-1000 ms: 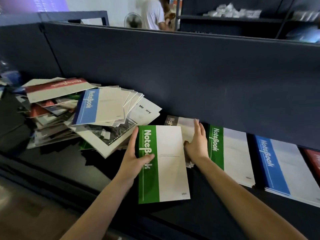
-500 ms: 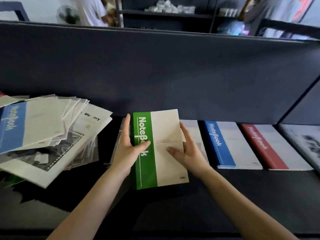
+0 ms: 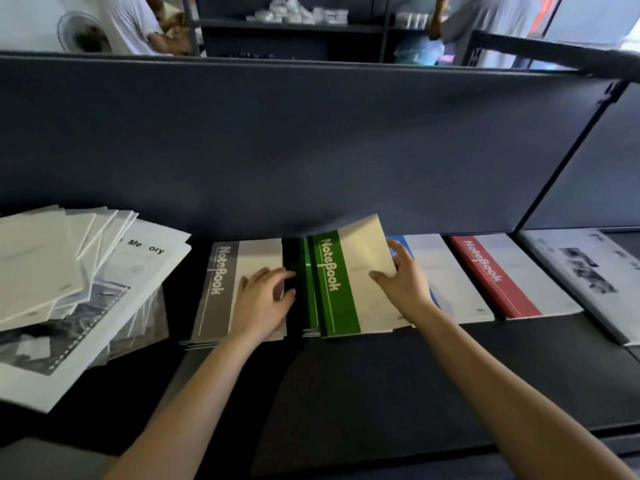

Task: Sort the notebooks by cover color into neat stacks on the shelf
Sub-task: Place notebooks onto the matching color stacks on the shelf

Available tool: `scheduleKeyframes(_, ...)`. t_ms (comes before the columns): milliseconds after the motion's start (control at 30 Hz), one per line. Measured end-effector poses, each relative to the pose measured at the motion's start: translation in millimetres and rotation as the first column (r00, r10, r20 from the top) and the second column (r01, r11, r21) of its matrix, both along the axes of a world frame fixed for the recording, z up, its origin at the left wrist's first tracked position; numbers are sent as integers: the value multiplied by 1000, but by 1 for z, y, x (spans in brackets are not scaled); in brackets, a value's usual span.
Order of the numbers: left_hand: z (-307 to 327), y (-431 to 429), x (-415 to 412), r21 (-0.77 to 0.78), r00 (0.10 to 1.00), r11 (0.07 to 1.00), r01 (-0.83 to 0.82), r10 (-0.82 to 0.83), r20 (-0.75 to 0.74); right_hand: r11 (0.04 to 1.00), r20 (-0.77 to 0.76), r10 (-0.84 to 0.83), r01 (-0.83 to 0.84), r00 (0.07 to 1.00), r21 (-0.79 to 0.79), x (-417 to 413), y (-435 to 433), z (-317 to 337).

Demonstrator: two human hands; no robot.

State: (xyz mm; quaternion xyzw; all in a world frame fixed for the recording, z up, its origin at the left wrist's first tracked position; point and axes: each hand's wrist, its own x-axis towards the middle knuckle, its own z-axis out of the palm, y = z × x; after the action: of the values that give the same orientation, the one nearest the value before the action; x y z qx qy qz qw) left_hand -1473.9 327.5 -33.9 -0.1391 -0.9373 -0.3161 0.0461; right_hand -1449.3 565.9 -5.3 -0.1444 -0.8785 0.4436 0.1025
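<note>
A green-spined notebook (image 3: 349, 282) lies slightly askew on top of the green stack (image 3: 309, 306) on the dark shelf (image 3: 381, 375). My right hand (image 3: 403, 284) grips its right edge, thumb on the cover. My left hand (image 3: 261, 301) rests flat on the grey-spined stack (image 3: 221, 285) just left of the green one, holding nothing. A blue stack (image 3: 450, 282) and a red stack (image 3: 491, 275) lie to the right. The unsorted pile (image 3: 69, 271) of white and photo-cover notebooks sits at the left.
A black-and-white photo-cover stack (image 3: 588, 275) lies at the far right past an upright shelf post (image 3: 568, 157). The dark back panel (image 3: 311, 143) rises right behind the stacks. Beyond it stand two people and another rack with white items.
The green notebook moved right from in front of me onto the green stack. My left hand let go of it and dropped onto the grey stack. The view shifted right.
</note>
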Motion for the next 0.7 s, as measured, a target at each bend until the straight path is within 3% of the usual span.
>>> scheduleKeyframes(267, -4, -1, -2, -80, 1000, 997, -4, 2, -18, 948, 119, 17, -54, 993, 313, -16, -21, -11)
scheduleKeyframes(500, -7, 1, -4, -68, 1000, 998, -12, 11, -14, 811, 188, 138, -220, 972, 542, -15, -32, -24)
scheduleKeyframes(600, -6, 1, -4, -50, 1000, 999, -20, 19, -16, 781, 211, 150, -246, 966, 574, -14, -34, -24)
scheduleKeyframes(700, 1, 2, -2, 79, 998, 996, -41, 37, 45, 775, 254, 156, -278, 955, 568, -12, -35, -21)
